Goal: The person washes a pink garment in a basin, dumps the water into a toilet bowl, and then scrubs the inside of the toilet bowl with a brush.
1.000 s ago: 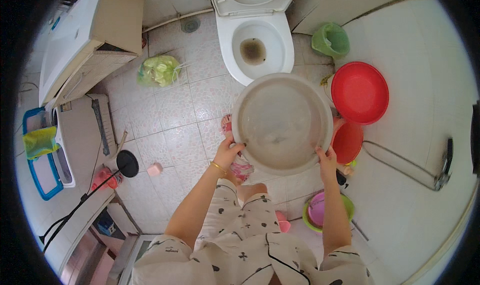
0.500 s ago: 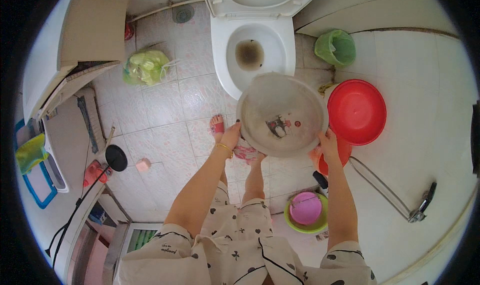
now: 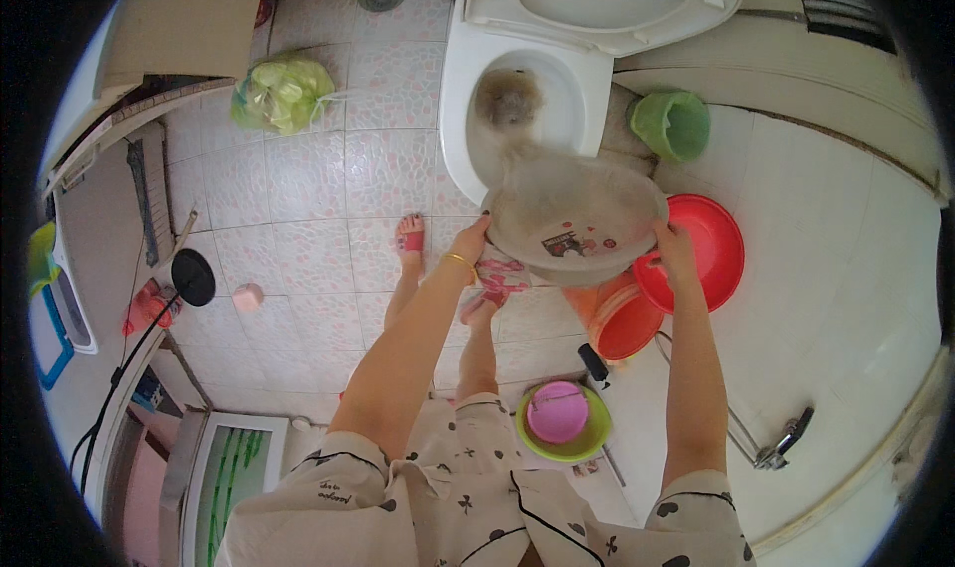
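Between my hands is a large grey translucent plastic basin (image 3: pixel 597 209) with a small printed picture on its bottom. My left hand (image 3: pixel 473 241) grips its left rim, a yellow bracelet at the wrist. On its right rim my right hand (image 3: pixel 674 256) is closed. The basin tilts away from me over the front of the white toilet (image 3: pixel 453 119), and murky water pours off its far edge into the bowl. Dark brownish water stands in the bowl. The toilet lid and seat (image 3: pixel 607 5) are up. A pink-and-white cloth (image 3: pixel 504 274) shows just below the basin's left side.
Right of the basin are a red basin (image 3: pixel 711 254) and an orange bucket (image 3: pixel 627 323). A green bin (image 3: pixel 676 126) stands beside the toilet. Nearer me, a pink basin (image 3: pixel 557 411) sits inside a lime one (image 3: pixel 587 446). A knotted yellow-green bag (image 3: pixel 286 94) lies on the left floor.
The basin has tipped from nearly level to a forward slant, and water now runs from it into the toilet. My view has shifted, so surroundings sit differently.
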